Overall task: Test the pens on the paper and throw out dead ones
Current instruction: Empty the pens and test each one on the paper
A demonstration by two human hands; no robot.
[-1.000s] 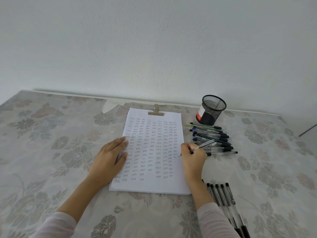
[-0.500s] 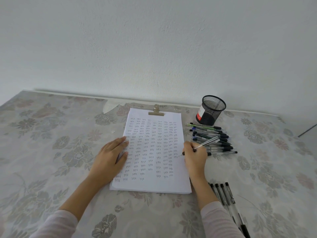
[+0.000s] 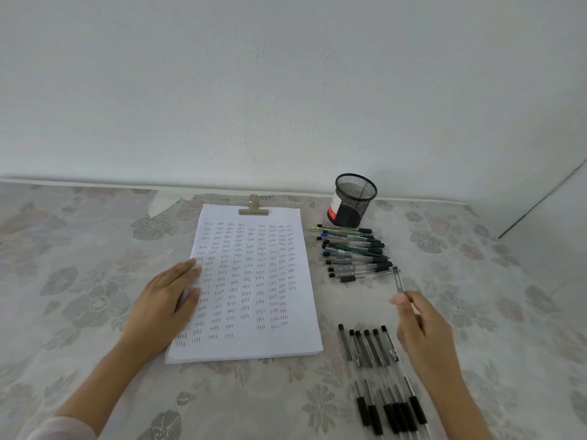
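While the left hand (image 3: 165,303) lies flat on the clipped paper (image 3: 286,341) at centre, the right hand (image 3: 422,331) pinches a clear pen (image 3: 397,281) right of it — between pen pile (image 3: 352,252) above and pen row (image 3: 374,347) below. Likely step: sorting; next, choosing its group.

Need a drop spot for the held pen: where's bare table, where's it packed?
Bare: the wide cloth left of the left hand; the band between the upper pen pile and the lower pen row, beside the paper; the cloth right of the right hand and its held pen. Packed: mesh cup down through the pile, and the row itself.
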